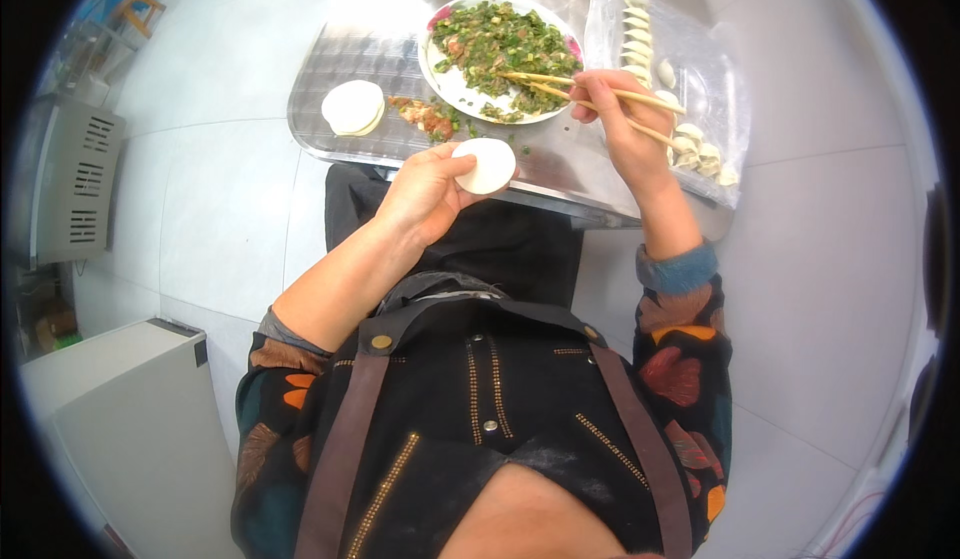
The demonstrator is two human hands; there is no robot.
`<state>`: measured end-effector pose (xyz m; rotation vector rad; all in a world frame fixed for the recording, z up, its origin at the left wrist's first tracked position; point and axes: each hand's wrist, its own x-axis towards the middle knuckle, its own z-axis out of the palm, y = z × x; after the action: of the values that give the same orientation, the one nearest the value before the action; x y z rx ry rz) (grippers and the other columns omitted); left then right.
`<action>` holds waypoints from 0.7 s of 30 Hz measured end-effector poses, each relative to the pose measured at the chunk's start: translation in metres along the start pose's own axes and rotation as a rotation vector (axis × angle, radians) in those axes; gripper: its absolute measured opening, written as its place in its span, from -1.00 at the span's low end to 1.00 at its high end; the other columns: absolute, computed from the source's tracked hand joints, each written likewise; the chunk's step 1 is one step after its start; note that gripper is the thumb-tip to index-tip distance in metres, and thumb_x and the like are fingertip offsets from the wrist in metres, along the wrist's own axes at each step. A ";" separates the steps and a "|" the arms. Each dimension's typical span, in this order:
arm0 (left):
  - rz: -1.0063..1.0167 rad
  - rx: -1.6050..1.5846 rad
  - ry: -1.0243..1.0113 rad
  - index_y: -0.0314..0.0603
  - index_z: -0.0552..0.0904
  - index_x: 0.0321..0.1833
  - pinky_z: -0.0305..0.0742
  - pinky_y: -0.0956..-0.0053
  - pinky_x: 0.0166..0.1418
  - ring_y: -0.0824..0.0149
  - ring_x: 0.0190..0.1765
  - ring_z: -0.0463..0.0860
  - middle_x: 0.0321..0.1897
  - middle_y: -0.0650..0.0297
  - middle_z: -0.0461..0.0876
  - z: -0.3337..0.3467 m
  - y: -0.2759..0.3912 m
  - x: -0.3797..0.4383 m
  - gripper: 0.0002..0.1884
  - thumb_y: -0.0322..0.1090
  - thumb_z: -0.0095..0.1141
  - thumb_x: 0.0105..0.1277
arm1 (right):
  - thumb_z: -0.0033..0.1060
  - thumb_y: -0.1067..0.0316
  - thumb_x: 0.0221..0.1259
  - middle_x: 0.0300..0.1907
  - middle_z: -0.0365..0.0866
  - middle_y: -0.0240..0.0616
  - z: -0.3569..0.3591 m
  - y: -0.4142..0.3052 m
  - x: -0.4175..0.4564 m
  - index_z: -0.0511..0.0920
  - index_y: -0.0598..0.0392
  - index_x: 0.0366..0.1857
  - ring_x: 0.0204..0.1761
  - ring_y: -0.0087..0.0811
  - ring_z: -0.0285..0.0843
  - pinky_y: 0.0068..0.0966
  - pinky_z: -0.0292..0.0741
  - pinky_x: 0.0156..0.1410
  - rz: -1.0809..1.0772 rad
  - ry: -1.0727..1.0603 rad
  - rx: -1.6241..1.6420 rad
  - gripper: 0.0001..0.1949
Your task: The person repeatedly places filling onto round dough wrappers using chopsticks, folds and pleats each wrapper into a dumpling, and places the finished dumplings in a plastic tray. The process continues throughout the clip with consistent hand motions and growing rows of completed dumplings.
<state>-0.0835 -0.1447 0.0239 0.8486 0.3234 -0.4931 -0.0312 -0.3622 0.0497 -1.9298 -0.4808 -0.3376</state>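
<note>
My left hand holds a round dough wrapper flat over the near edge of the metal table, thumb on top. In my right hand is a pair of wooden chopsticks, their tips in the chopped green and meat filling. The filling lies in a round white plate with pink marks on its rim. A small stack of dough wrappers sits on the table at the left. Between stack and plate lies some spilled reddish filling.
Folded dumplings lie in a row and a cluster on a plastic-covered tray at the right. The metal table's raised rim runs before me. A grey cabinet stands low left, a wooden-legged stool far left.
</note>
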 end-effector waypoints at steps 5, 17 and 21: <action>0.067 -0.024 0.032 -0.64 0.31 0.11 0.46 0.23 0.21 0.09 0.09 0.55 0.05 -0.10 0.47 0.006 0.001 0.008 -0.66 -0.58 -0.22 0.29 | -0.02 0.35 0.33 -0.44 0.61 -0.18 -0.007 0.006 0.015 0.56 0.32 -0.25 -0.49 -0.51 0.57 -0.67 0.51 -0.40 0.194 -0.013 0.180 -0.78; 0.129 -0.198 -0.024 -0.74 0.18 0.14 0.49 0.14 0.22 -0.02 0.10 0.53 0.09 -0.22 0.39 0.007 0.006 0.022 -0.60 -0.63 -0.29 0.24 | -0.05 0.32 0.33 -0.53 0.60 -0.19 -0.020 0.021 0.030 0.55 0.28 -0.32 -0.60 -0.51 0.54 -0.66 0.47 -0.52 0.377 -0.060 0.455 -0.77; 0.153 -0.239 -0.090 -0.71 0.18 0.15 0.51 0.16 0.20 -0.03 0.08 0.54 0.10 -0.18 0.40 0.005 0.008 0.023 -0.59 -0.59 -0.22 0.25 | -0.08 0.36 0.34 -0.53 0.59 -0.19 -0.021 0.011 0.023 0.54 0.28 -0.31 -0.60 -0.49 0.54 -0.64 0.47 -0.50 0.290 -0.053 0.432 -0.78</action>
<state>-0.0595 -0.1507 0.0209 0.6116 0.2269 -0.3413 -0.0056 -0.3815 0.0596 -1.5589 -0.2735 0.0092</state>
